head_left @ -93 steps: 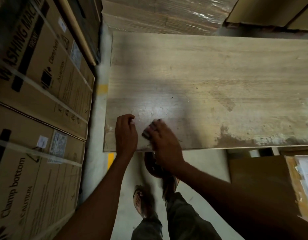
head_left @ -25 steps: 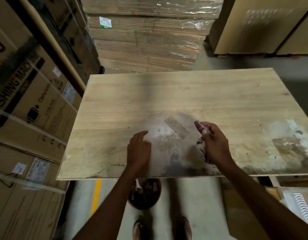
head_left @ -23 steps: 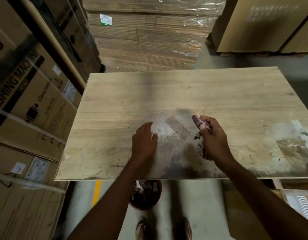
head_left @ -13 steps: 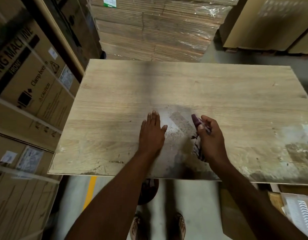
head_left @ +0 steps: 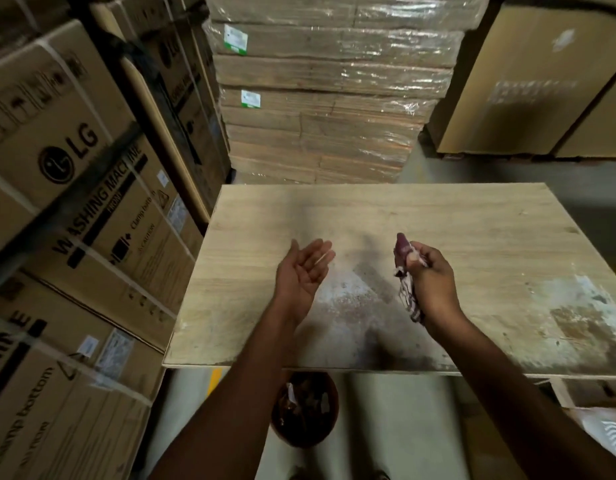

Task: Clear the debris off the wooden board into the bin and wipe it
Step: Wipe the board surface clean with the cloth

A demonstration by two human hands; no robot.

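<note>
The wooden board (head_left: 472,237) lies flat in front of me, with pale dust and fine debris (head_left: 348,299) near its front middle and stains at the right. My left hand (head_left: 304,271) hovers above the board, palm turned up, fingers straight and empty. My right hand (head_left: 432,282) grips a crumpled maroon-and-white cloth (head_left: 405,271) just above the board, right of the dusty patch. A round brown bin (head_left: 304,410) holding scraps stands on the floor under the board's front edge.
Stacked washing-machine cartons (head_left: 74,220) line the left side, close to the board's left edge. A shrink-wrapped pallet of flat cardboard (head_left: 317,98) stands behind the board. Large boxes (head_left: 528,91) fill the back right. A box with papers (head_left: 607,434) sits at lower right.
My left hand lifted off the dusty patch and turned palm up. My right hand rose slightly, still holding the cloth. The view tilted up, showing more of the stacks behind.
</note>
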